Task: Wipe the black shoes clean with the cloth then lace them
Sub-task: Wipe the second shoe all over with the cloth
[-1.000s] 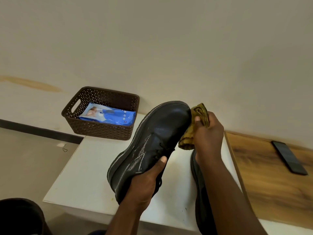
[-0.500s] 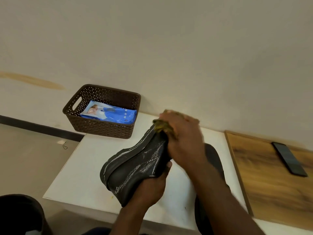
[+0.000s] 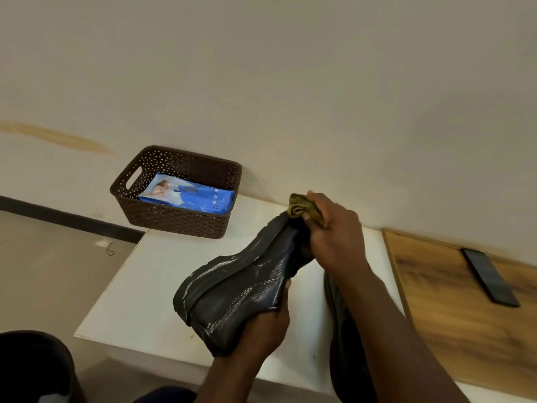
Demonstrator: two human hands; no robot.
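The shoe (image 3: 241, 289) is in the lower middle of the frame, held up above the white tabletop (image 3: 139, 286) and tilted, toe toward upper right, sole edge facing left. White streaks and scuffs show along its side and welt, so I judge the wiping far from finished. The second shoe (image 3: 345, 344) lies on the tabletop at lower right, mostly hidden behind my right forearm.

What could go wrong: my left hand (image 3: 261, 330) holds the shoe only at the heel end, so a hard push at the toe could twist it out of that grip and drop it onto the tabletop. The cloth (image 3: 302, 207) is bunched small, and a tight wad may smear the white marks instead of lifting them, or slip off the toe.

My left hand is curled round the heel from below, thumb along the side. My right hand (image 3: 334, 234) is closed round the yellow cloth, pressing it on the toe.

Further out, a brown basket (image 3: 174, 222) with a blue packet (image 3: 191, 196) sits at upper left, and a phone (image 3: 491, 277) lies on the wooden board (image 3: 453, 315) at right.
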